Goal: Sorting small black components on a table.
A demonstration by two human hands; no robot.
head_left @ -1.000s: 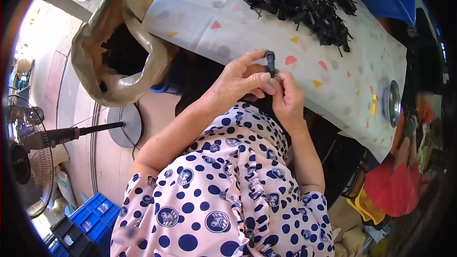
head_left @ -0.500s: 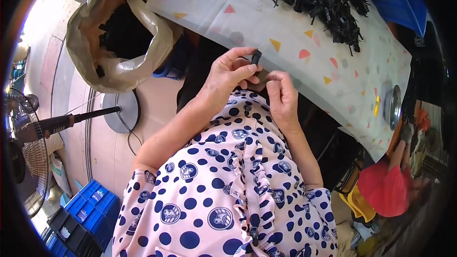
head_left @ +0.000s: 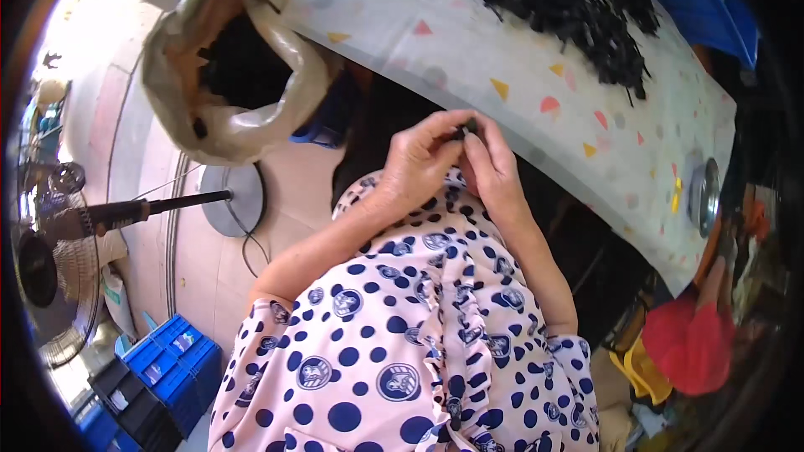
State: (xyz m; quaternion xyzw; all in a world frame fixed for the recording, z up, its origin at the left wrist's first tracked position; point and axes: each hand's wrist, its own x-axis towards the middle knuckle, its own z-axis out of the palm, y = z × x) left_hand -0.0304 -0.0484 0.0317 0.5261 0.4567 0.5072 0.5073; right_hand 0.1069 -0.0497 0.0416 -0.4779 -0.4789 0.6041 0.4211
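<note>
My left hand (head_left: 421, 155) and my right hand (head_left: 492, 161) meet in front of my body, beside the near edge of the table. Between their fingertips is a small black plastic part (head_left: 466, 128), mostly covered by the fingers. The left thumb and forefinger pinch it, and the right fingers close on it from the other side. A heap of similar narrow black parts (head_left: 590, 25) lies on the far side of the table (head_left: 519, 146), whose pale cover is printed with coloured shapes.
To the left, an open woven sack (head_left: 239, 138) holds more black pieces. Beyond it are a standing fan (head_left: 71, 259) and stacked blue crates (head_left: 172, 360). A metal bowl (head_left: 706, 197) and a small yellow item (head_left: 677, 195) sit at the table's right end. Another person in red (head_left: 691, 343) is nearby.
My right hand has come up against my left, its fingers now on the black part. The part has turned and is more hidden. The whole view has shifted slightly.
</note>
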